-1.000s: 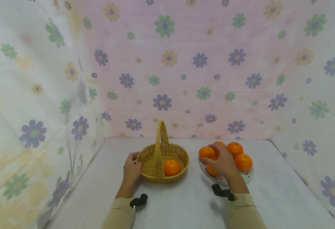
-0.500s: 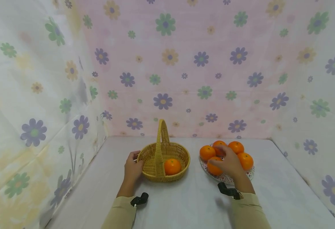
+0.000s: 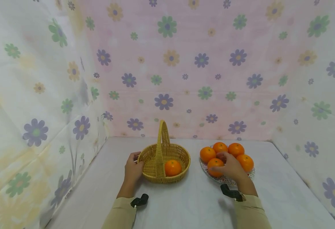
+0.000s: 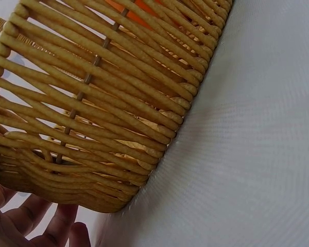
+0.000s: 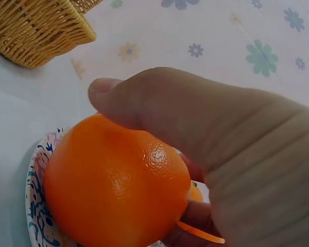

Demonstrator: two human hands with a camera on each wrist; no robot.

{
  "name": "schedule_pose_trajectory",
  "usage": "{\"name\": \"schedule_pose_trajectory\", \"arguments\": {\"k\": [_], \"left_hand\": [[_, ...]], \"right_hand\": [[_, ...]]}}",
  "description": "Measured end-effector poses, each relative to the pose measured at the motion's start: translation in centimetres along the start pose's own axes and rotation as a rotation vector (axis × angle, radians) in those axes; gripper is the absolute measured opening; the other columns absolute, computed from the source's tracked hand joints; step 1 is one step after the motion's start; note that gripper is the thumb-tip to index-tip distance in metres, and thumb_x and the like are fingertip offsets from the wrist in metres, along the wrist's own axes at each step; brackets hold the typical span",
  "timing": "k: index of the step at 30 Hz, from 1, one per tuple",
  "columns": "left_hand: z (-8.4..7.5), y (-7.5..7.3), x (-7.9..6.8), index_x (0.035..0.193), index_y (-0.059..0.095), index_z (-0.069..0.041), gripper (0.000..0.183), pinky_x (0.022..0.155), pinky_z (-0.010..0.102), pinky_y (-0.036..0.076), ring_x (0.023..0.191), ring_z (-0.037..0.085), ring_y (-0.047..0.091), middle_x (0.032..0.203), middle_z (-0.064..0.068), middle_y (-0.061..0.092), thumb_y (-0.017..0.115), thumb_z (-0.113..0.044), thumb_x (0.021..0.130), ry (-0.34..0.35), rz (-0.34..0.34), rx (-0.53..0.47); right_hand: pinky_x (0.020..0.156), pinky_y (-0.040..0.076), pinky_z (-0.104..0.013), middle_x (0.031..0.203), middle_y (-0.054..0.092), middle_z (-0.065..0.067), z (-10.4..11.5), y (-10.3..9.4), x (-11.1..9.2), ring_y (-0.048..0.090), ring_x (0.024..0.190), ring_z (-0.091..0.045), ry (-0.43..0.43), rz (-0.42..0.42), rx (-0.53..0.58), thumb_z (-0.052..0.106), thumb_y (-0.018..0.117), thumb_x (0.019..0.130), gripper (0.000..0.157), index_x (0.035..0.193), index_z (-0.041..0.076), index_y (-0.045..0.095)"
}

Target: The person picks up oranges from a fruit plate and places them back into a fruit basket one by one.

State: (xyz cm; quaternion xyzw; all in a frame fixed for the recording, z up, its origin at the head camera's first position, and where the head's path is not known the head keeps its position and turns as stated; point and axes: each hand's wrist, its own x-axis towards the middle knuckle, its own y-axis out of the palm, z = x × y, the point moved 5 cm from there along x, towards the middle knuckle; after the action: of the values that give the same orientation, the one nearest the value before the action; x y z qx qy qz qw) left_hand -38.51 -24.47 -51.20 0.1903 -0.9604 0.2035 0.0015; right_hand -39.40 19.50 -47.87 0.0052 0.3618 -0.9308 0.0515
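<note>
My left hand (image 3: 133,171) grips the left rim of a yellow wicker basket (image 3: 164,180) with a tall arched handle. Seen from the left wrist, several fingertips (image 4: 59,226) lie by the basket's woven wall (image 4: 108,98). One orange (image 3: 173,168) sits inside the basket, right of the handle. Over the patterned plate (image 3: 223,180), my right hand (image 3: 232,167) holds the nearest orange (image 3: 214,165). The right wrist view has the thumb (image 5: 144,98) across the top of this orange (image 5: 116,180) and fingers partly hidden behind it. It is still among the others on the plate.
More oranges lie on the plate: one at left (image 3: 207,154), one at the back (image 3: 220,147) and two at right, including the rightmost orange (image 3: 245,163). A white cloth (image 3: 184,203) covers the table. Flower-printed curtains (image 3: 184,63) enclose its back and sides.
My right hand has moved from the left orange, rightward and nearer, onto the front orange. The left hand keeps its grip on the basket, which has stayed in place.
</note>
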Motion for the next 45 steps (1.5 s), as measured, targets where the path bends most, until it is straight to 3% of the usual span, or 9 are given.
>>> {"name": "schedule_pose_trajectory", "arguments": {"k": [11,24,45], "left_hand": [[-0.02,0.12,-0.14,0.144,0.051,-0.013,0.050,0.101,0.051,0.053,0.123,0.035,0.060,0.141,0.016,0.058,0.056,-0.011,0.095,0.001,-0.002,0.002],[0.14,-0.08,-0.12,0.144,0.052,-0.013,0.050,0.100,0.050,0.054,0.122,0.035,0.061,0.141,0.016,0.058,0.057,-0.010,0.095,0.004,-0.005,-0.006],[-0.14,-0.06,-0.20,0.144,0.051,-0.013,0.049,0.102,0.052,0.053,0.125,0.036,0.060,0.142,0.016,0.057,0.057,-0.011,0.096,-0.010,-0.013,0.001]], "right_hand": [[0.105,0.048,-0.060,0.142,0.058,-0.013,-0.46,0.29,-0.49,0.057,0.123,-0.032,0.017,0.026,-0.006,0.054,0.091,0.069,0.096,0.144,0.012,0.049],[0.097,0.054,-0.051,0.135,0.062,-0.009,-0.52,0.61,-0.50,0.061,0.114,-0.027,-0.002,0.012,0.011,0.046,0.092,0.071,0.086,0.141,0.017,0.053],[0.097,0.055,-0.052,0.134,0.062,-0.010,-0.20,0.22,-0.21,0.061,0.112,-0.027,-0.030,0.003,-0.002,0.048,0.092,0.070,0.087,0.139,0.013,0.053]]}}
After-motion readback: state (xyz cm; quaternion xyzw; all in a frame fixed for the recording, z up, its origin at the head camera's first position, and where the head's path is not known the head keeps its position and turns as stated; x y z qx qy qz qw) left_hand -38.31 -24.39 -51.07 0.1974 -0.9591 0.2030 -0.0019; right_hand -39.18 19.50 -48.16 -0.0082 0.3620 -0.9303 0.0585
